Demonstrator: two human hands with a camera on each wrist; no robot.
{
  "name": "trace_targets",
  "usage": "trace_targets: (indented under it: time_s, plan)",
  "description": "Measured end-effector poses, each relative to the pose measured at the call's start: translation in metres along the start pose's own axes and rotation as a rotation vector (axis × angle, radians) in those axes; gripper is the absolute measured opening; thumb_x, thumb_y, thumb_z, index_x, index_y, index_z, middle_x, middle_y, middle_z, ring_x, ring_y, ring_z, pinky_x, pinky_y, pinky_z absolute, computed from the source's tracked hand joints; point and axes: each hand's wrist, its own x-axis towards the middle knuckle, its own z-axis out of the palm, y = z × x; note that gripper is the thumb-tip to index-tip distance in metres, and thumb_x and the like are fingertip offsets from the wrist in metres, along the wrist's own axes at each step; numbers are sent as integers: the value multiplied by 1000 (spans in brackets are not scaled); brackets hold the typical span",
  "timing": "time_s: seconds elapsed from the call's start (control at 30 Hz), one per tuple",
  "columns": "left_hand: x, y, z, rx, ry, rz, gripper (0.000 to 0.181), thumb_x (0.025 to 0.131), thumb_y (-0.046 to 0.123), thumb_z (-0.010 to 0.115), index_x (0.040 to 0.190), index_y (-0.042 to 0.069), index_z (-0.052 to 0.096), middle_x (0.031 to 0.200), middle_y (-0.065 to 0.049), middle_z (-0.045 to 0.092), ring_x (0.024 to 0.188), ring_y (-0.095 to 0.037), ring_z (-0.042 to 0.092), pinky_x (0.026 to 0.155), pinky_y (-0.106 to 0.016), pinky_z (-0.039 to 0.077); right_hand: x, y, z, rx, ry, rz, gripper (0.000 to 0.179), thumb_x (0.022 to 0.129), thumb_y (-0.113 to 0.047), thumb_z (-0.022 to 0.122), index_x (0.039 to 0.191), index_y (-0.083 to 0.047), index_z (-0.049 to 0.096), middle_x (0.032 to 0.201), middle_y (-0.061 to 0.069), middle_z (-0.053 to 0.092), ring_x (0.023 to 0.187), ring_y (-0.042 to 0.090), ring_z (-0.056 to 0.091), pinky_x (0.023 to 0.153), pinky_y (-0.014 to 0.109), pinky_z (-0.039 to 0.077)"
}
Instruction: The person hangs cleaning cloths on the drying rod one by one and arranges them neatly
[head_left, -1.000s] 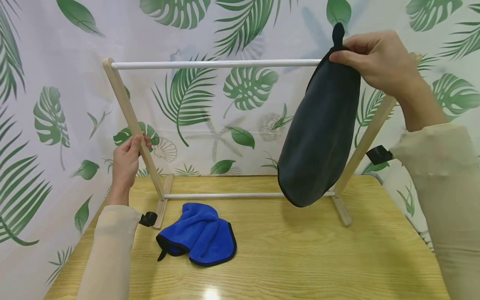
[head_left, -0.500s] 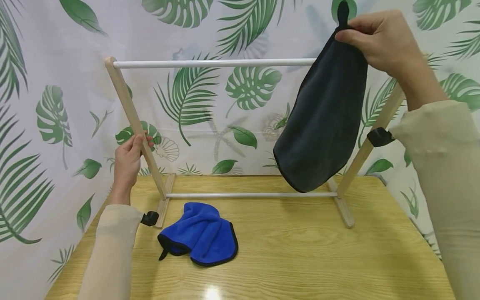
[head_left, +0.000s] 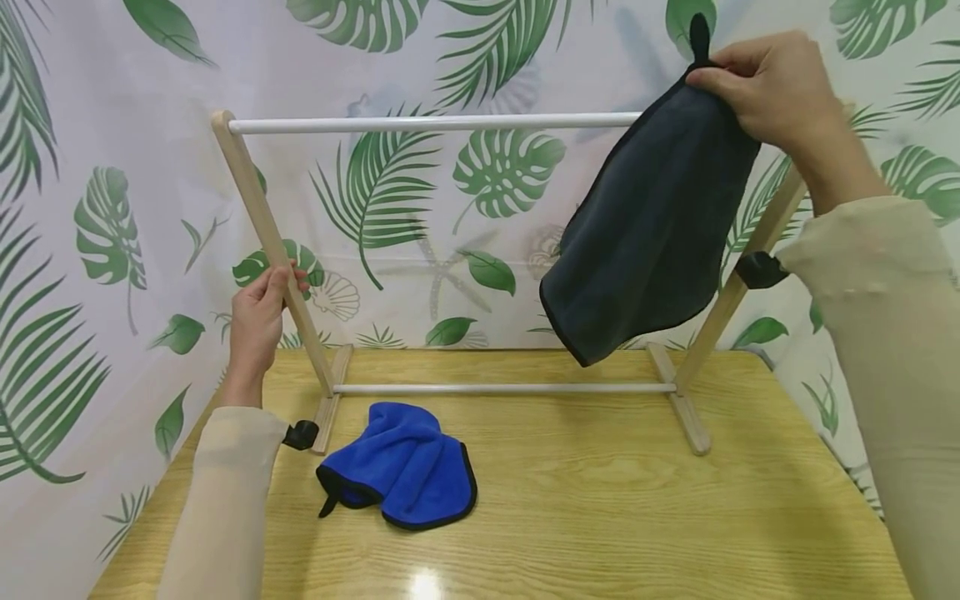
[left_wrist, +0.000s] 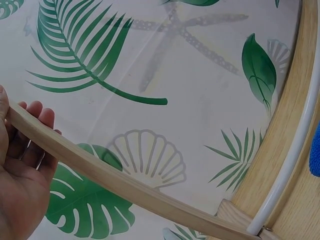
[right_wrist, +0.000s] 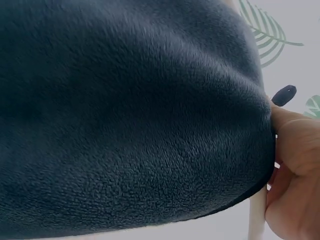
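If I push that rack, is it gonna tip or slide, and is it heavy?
The rack is probably light for its size: it's mostly slim wooden posts and thin white bars. It may resist tipping forward or back, since its feet run front to back. It could slide fairly easily, as the table looks smooth and shiny.

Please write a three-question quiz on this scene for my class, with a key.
1. True or false: the blue cloth lies on the table.
2. What does the right hand pinch? (a) the blue cloth (b) the dark cloth (c) the table
3. Which part of the rack does the left hand hold?

Key: 1. True. 2. b. 3. Its left wooden post.
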Motion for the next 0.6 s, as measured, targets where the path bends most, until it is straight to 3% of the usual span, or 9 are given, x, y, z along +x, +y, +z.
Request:
trace_targets:
  time_s: [0.1, 0.27, 0.33, 0.4, 0.6]
  plan:
    - [0, 0, 1, -9, 1, 4, 46, 104, 38, 59, 130, 2, 69, 107, -2, 71, 104, -14, 66, 105, -30, 48, -1, 2, 2, -57, -18, 29, 47, 106, -38, 58, 128, 2, 70, 78, -14, 55, 75, 13, 49, 68, 23, 39]
    - [0, -1, 1, -22, -6, 7, 46, 104, 38, 59, 131, 2, 69, 107, -2, 71, 104, -14, 65, 102, -27, 49, -1, 5, 6, -111, -41, 57, 50, 107, -39, 54, 132, 3, 67, 96, 12, 63, 82, 22, 48, 70, 25, 38]
    - [0, -1, 1, -29, -7, 5, 47, 104, 38, 59, 133, 2, 67, 109, -3, 71, 103, -15, 66, 100, -26, 49, 0, 6, 6, -114, -46, 68, 51, 107, -39, 54, 133, 2, 67, 101, 16, 62, 84, 25, 48, 70, 24, 38]
    - [1, -2, 1, -37, -1, 0, 48, 104, 38, 59, 134, 2, 67, 110, -5, 71, 103, -15, 66, 100, -26, 49, 0, 6, 7, -105, -53, 75, 51, 107, -40, 54, 134, 2, 66, 103, 17, 62, 85, 25, 49, 70, 24, 39]
    - [0, -4, 3, -24, 19, -18, 46, 104, 40, 58, 134, 6, 68, 110, -2, 71, 106, -16, 65, 103, -32, 47, -1, 3, 7, -51, -53, 106, 50, 106, -40, 57, 134, 0, 67, 93, 0, 60, 82, 17, 51, 71, 17, 43]
